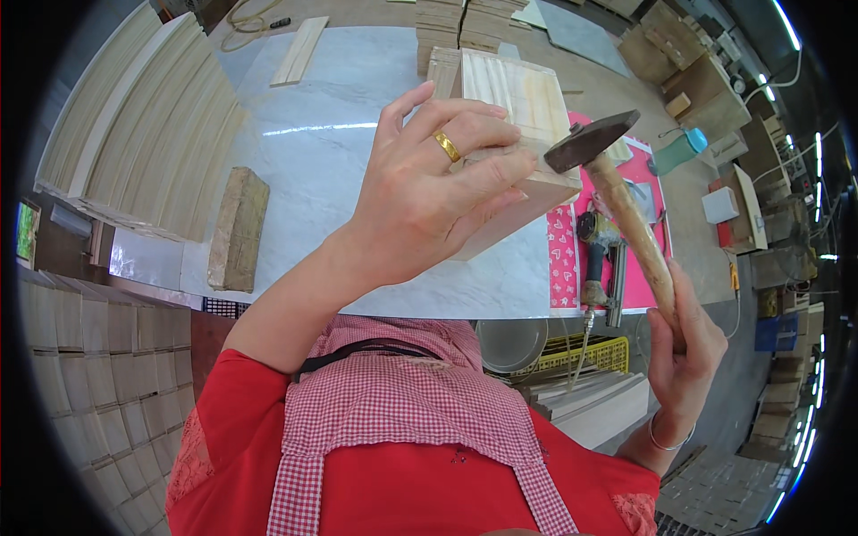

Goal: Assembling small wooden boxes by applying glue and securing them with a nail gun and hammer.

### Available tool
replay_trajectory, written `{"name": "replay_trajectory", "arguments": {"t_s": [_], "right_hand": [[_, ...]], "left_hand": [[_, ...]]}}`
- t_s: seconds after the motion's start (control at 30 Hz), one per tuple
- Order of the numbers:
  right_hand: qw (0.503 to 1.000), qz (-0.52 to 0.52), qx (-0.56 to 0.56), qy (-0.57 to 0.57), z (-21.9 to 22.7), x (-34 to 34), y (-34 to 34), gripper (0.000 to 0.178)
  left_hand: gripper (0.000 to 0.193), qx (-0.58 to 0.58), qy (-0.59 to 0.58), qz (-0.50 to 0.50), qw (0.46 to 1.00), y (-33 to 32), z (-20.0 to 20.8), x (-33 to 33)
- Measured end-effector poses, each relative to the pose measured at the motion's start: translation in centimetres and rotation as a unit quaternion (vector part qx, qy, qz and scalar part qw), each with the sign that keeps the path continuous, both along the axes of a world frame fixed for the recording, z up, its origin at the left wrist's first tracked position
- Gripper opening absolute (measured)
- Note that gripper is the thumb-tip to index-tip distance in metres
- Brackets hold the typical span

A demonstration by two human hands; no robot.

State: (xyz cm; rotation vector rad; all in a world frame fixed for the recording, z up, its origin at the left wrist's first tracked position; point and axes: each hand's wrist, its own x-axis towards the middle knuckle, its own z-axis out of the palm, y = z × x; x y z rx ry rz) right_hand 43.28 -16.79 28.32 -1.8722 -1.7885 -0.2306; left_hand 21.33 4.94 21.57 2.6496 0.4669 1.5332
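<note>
Gripping a wooden-handled hammer (617, 192) low on its shaft, our right hand (684, 344) holds the dark steel head just beside the near corner of a pale wooden box (523, 134). Our left hand (429, 192), a gold ring on one finger, is closed over the box's near side, fingers curled across its top edge, steadying it.

The box rests toward the right edge of a white marble worktable (313, 152), its near corner close to the table's front edge, next to a pink patterned mat (565, 250).

We judge the main risk to be our own fingertips: they sit close to the hammer head, and a stroke that glances off the corner could land on them. A blow at an angle might also dent or split the thin panel, or push the box off the front edge if the hold slips.

The box looks unfinished: light softwood with straight grain, shallow grooves along its top face and a plain front. A rough brown block (237, 232) lies near the table's left edge, and a nail gun (601, 259) on the mat.
</note>
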Motion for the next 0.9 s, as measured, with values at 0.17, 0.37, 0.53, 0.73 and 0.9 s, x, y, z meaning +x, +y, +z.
{"name": "replay_trajectory", "arguments": {"t_s": [0.17,0.37,0.53,0.73,0.9], "right_hand": [[1.0,-0.005,0.007,-0.005,0.4,-0.2,-0.2,0.051],[1.0,-0.006,-0.017,0.008,0.1,-0.4,-0.4,0.048],[0.997,-0.03,0.054,0.037,0.1,0.2,1.2,0.049],[0.994,0.032,0.104,0.016,0.0,1.8,5.1,0.046],[0.998,0.034,0.044,0.041,0.4,1.5,6.7,0.045]], "left_hand": [[0.029,0.004,0.0,-0.004,1.0,0.0,0.1,0.0],[0.029,0.001,-0.002,-0.006,1.0,-0.1,0.0,0.0],[0.03,-0.016,-0.02,-0.016,1.0,-0.2,0.2,0.2],[0.032,-0.017,-0.021,-0.015,1.0,-0.4,0.0,0.1],[0.034,-0.02,-0.027,-0.018,0.999,-0.2,-0.3,0.2]]}}
